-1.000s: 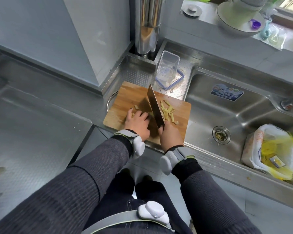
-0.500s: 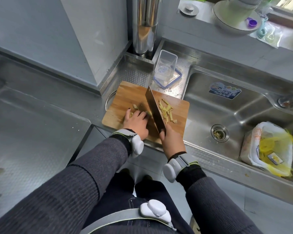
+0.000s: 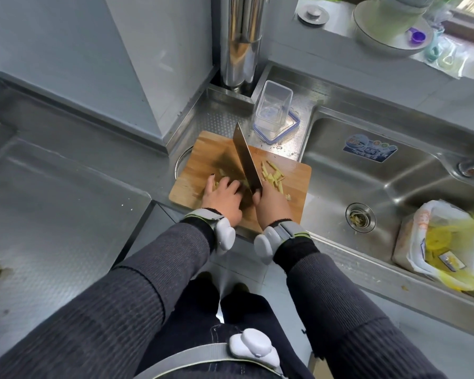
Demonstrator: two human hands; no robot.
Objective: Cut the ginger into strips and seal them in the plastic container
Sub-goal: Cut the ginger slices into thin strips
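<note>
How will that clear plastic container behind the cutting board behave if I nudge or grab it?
The plastic container looks empty and thin-walled, so probably light and easy to shove. It stands tall and narrow on its lid, so a high push may tip it. The steel counter looks smooth, so it could slide.

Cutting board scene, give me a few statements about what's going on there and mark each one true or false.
1. The right hand holds the cleaver. True.
2. The plastic container already holds ginger strips. False: it looks empty, standing on its lid behind the cutting board.
3. The cut strips lie right of the blade. True.
4. The left hand is in the sink. False: it presses down on ginger on the board.
5. The sink is full of water. False: its drain is exposed.
</note>
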